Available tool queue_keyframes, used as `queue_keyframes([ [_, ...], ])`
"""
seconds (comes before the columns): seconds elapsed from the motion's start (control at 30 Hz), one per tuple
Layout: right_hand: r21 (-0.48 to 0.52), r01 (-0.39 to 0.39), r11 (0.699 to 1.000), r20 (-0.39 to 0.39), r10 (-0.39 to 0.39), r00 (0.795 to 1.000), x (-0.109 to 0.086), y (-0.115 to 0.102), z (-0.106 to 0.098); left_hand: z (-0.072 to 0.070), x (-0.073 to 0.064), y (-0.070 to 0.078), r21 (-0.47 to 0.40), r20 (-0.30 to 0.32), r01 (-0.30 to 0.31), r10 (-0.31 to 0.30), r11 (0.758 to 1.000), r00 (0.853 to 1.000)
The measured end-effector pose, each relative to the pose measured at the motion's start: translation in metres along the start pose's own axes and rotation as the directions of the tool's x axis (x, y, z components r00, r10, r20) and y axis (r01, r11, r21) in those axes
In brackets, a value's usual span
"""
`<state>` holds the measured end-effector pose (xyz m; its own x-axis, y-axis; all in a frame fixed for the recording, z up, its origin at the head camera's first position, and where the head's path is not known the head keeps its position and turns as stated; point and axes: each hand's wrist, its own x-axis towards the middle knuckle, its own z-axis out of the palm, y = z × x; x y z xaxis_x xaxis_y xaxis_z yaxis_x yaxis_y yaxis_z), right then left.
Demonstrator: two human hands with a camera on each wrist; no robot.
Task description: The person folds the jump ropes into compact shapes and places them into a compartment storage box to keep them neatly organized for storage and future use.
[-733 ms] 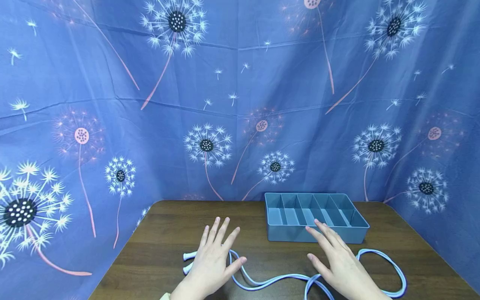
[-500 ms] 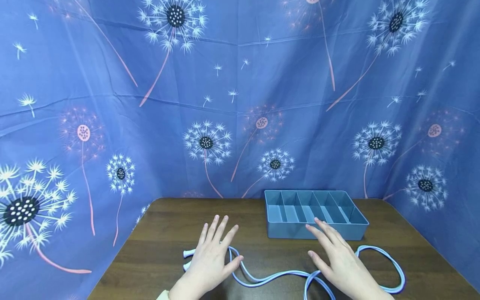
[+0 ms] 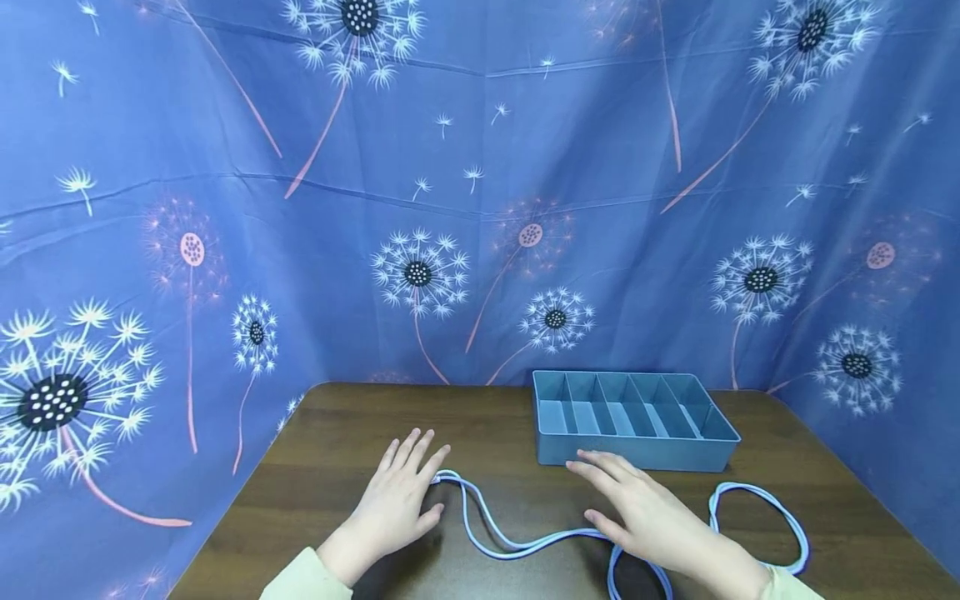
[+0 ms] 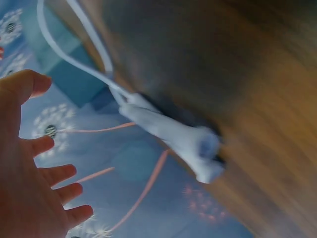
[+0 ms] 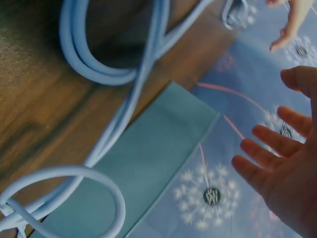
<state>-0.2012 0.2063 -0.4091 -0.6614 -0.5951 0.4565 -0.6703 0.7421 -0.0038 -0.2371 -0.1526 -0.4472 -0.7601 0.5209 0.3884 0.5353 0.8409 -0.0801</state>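
A pale blue jump rope (image 3: pixel 540 543) lies doubled across the table, looping at the right. In the left wrist view its two white handles (image 4: pixel 171 136) lie side by side; the left hand hides them in the head view. My left hand (image 3: pixel 393 504) hovers over the handle end, palm down, fingers extended and holding nothing. Over the rope's middle, in front of the box, my right hand (image 3: pixel 645 512) is spread with relaxed fingers and holds nothing. In the right wrist view the rope (image 5: pixel 143 74) passes clear of those fingers.
A blue-grey box (image 3: pixel 675 454) with several compartments stands at the back right of the brown wooden table (image 3: pixel 300 467). Behind and beside the table hangs a blue curtain (image 3: pixel 637 292) printed with dandelions.
Both hands have shifted left, the left one now covering the rope handles that showed beside it. More of both sleeves shows, and the head view has tipped slightly down.
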Motion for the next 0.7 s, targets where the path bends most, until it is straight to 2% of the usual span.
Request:
queue_keyframes([
  [0.23,0.005,0.183,0.983,0.016,-0.183,0.983,0.005,-0.003,0.021,0.016,-0.008,-0.019,0.099,0.0,-0.108,0.109,0.989,0.994],
  [0.47,0.033,0.268,0.963,0.039,-0.269,0.962,0.005,-0.001,0.045,0.034,-0.007,-0.034,0.222,0.017,-0.196,0.197,0.955,0.98],
  [0.7,0.053,0.349,0.935,0.11,-0.353,0.929,0.004,0.004,0.063,0.047,-0.003,-0.041,0.317,-0.027,-0.226,0.247,0.921,0.969],
])
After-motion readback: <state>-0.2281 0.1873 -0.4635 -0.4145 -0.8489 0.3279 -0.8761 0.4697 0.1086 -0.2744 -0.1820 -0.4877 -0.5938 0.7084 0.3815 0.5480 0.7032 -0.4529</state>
